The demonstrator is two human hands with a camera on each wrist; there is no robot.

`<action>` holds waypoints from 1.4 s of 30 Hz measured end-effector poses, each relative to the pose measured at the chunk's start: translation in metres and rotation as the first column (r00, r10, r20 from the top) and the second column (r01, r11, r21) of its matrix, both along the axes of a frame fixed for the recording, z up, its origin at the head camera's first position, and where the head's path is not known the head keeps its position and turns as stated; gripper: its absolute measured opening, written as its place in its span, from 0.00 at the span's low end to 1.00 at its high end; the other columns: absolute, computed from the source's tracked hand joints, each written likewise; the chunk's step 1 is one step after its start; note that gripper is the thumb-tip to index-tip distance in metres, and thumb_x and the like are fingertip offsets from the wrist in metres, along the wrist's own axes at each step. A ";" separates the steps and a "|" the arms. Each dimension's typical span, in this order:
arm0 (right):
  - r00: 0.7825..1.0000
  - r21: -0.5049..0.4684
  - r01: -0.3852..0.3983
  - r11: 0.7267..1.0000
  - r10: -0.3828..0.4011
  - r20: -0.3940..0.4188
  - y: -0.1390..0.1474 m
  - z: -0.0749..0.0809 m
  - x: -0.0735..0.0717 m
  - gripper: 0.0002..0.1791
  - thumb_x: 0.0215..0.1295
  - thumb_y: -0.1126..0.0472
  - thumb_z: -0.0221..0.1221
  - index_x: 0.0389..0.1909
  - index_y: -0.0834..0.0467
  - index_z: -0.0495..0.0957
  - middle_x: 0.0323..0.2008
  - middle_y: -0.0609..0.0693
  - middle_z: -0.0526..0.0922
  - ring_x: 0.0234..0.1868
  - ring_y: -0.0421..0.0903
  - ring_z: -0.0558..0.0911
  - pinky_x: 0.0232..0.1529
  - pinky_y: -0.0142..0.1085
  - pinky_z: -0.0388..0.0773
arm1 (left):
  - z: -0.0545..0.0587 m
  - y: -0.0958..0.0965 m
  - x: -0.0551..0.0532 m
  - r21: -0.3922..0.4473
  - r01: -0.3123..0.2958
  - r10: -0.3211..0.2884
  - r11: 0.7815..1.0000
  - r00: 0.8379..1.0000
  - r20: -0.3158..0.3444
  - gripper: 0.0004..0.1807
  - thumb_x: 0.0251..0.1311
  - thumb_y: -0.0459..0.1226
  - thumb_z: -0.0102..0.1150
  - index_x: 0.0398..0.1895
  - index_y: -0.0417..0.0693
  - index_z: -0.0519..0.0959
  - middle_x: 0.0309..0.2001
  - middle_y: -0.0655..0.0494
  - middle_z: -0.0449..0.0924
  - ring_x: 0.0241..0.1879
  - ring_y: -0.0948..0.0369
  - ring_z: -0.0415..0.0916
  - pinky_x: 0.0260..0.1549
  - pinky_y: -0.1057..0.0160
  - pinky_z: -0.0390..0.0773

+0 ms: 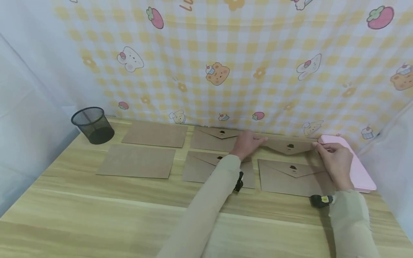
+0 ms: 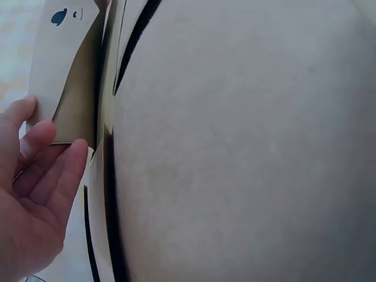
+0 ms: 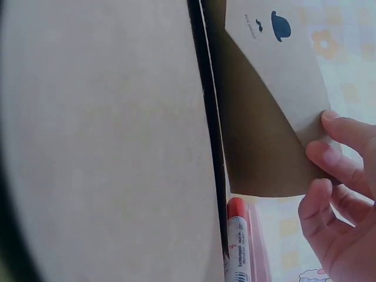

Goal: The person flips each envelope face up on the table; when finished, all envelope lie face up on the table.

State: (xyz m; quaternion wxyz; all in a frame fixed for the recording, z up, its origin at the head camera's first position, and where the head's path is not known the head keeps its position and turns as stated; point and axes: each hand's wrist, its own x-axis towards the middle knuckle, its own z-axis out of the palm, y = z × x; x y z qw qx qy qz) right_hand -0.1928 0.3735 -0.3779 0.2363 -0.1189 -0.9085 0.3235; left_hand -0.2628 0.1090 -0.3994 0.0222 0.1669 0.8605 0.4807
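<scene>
A brown kraft envelope with a printed hat on its pointed flap is held up at the back right of the table. My left hand pinches its left upper corner, reaching over two other envelopes. At the opposite corner, my right hand holds the edge between thumb and fingertips, as the right wrist view also shows the fingers there. Just in front lies another flap-up envelope. Under my left arm is a partly hidden envelope, with one more envelope behind it.
Two plain-side-up envelopes lie at the left. A black mesh cup stands at the back left corner. By my right hand is a pink case, with a red-capped marker near it. A checked curtain hangs behind.
</scene>
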 end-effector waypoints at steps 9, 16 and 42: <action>0.999 -0.015 0.003 1.000 -0.002 0.054 -0.001 0.004 0.001 0.28 0.58 0.43 0.60 0.29 0.70 0.81 0.14 0.19 0.65 0.27 0.32 0.68 0.28 0.31 0.62 | 0.003 -0.003 0.002 0.072 -0.077 0.078 0.994 0.997 -0.013 0.34 0.58 0.54 0.58 0.02 0.48 0.59 0.05 0.62 0.49 0.08 0.67 0.46 0.08 0.71 0.49; 0.995 -0.133 0.079 0.988 -0.070 0.075 0.001 0.017 0.006 0.23 0.57 0.43 0.61 0.23 0.62 0.83 0.11 0.28 0.72 0.26 0.31 0.69 0.31 0.27 0.62 | 0.008 0.009 0.005 0.173 -0.113 0.114 0.978 0.994 0.007 0.23 0.57 0.54 0.58 0.13 0.48 0.77 0.23 0.68 0.77 0.16 0.71 0.63 0.14 0.73 0.63; 0.994 -0.122 -0.105 0.987 0.106 0.007 -0.009 0.035 0.009 0.15 0.62 0.55 0.59 0.46 0.60 0.76 0.46 0.37 0.70 0.57 0.40 0.64 0.60 0.35 0.62 | 0.017 0.011 0.005 0.264 0.053 0.025 0.963 0.958 -0.285 0.13 0.56 0.23 0.54 0.41 0.45 0.80 0.43 0.58 0.75 0.36 0.65 0.66 0.34 0.75 0.67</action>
